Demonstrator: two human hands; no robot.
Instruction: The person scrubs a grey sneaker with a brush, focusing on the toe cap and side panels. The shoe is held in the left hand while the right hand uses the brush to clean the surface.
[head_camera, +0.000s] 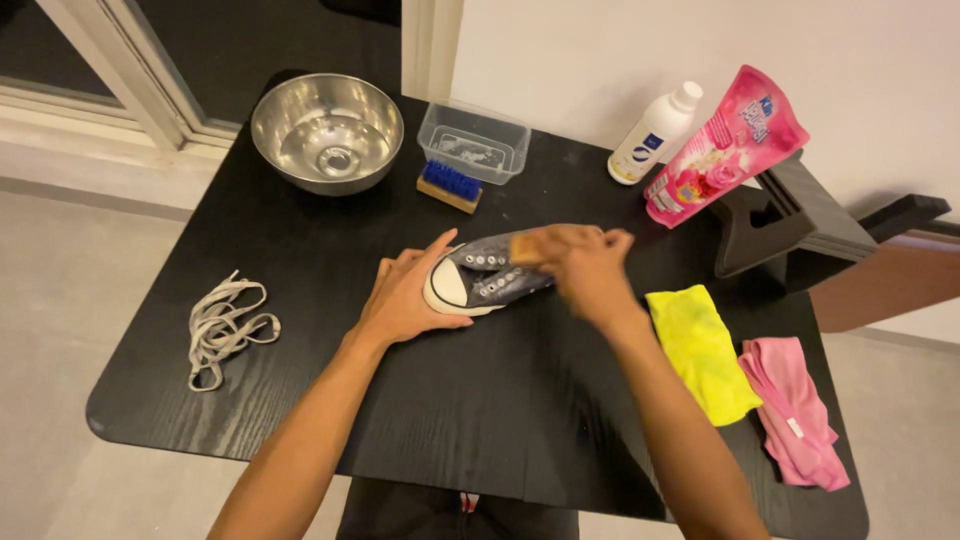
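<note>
A dark grey sneaker (490, 280) with a white toe cap and no laces lies on its side in the middle of the black table (300, 420). My left hand (405, 295) presses on its toe end and holds it down. My right hand (585, 265) is blurred over the heel end, closed on a wooden-backed brush (528, 247) that touches the shoe's upper.
Grey-white laces (222, 325) lie at the left. A steel bowl (327, 132), a clear plastic tub (473, 140) and a blue-bristled brush (450, 186) stand at the back. A white bottle (653, 135), a pink refill pouch (725, 145), a yellow cloth (703, 350) and a pink cloth (795, 410) lie at the right.
</note>
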